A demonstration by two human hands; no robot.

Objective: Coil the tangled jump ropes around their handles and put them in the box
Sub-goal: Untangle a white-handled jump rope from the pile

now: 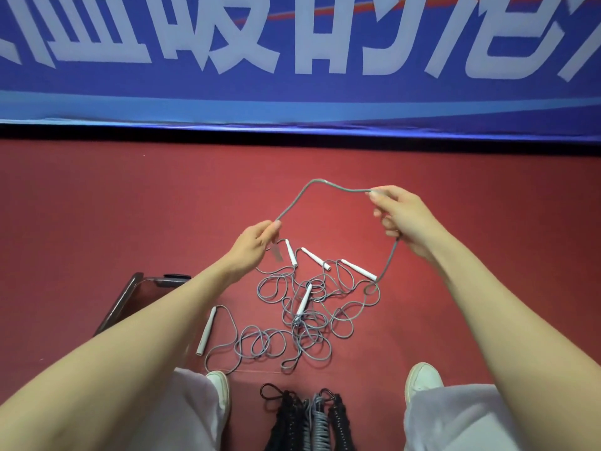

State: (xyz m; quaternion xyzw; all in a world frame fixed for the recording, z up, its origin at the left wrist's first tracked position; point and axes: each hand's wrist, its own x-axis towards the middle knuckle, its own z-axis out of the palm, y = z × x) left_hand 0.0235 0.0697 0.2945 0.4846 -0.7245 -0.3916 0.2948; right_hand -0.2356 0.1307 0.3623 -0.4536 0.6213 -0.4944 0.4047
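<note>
Both my hands lift one grey rope (312,183) above the red floor (97,206). My left hand (258,239) pinches it between thumb and fingers, and my right hand (395,219) is curled round it, with a loop arching between them. From the right hand the rope drops to a white handle (359,270) beside the tangle (309,320), mid-floor ahead of my shoes (219,385). The box (130,294) sits to the left, partly behind my forearm. Coiled ropes (312,421) lie between the shoes.
</note>
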